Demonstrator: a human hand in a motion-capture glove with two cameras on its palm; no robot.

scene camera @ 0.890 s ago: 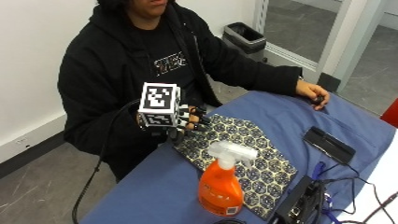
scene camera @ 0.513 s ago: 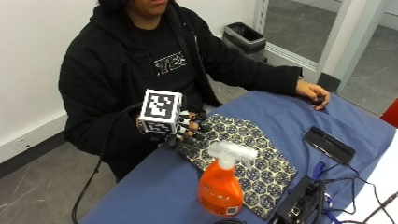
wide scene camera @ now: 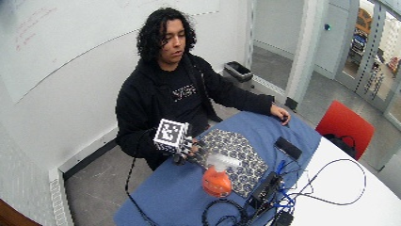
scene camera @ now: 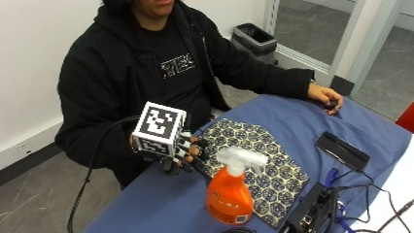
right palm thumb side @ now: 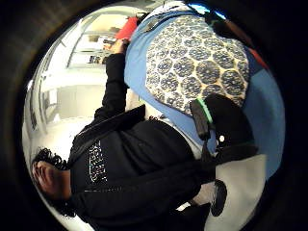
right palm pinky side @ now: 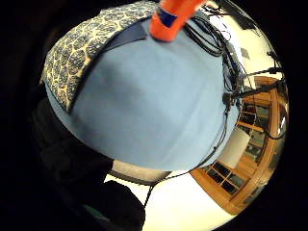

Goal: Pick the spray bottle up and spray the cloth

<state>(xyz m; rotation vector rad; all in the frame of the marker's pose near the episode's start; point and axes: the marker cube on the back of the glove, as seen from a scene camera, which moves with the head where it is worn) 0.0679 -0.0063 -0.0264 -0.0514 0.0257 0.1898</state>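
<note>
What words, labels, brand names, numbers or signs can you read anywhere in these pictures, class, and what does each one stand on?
Nothing can be read with certainty.
Hoodie: a pale print on the chest, too blurred to read.
Spray bottle: a small label low on the orange body, too small to read.
Whiteboard: faint red marks, illegible.
Cloth: a hexagon pattern only, no text.

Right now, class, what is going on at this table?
A seated person holds the gloved right hand just above the blue table, at the near corner of the patterned cloth. The fingers look relaxed and hold nothing. The orange spray bottle stands upright on the cloth's edge, untouched. The bare left hand rests on the table's far side.
</note>
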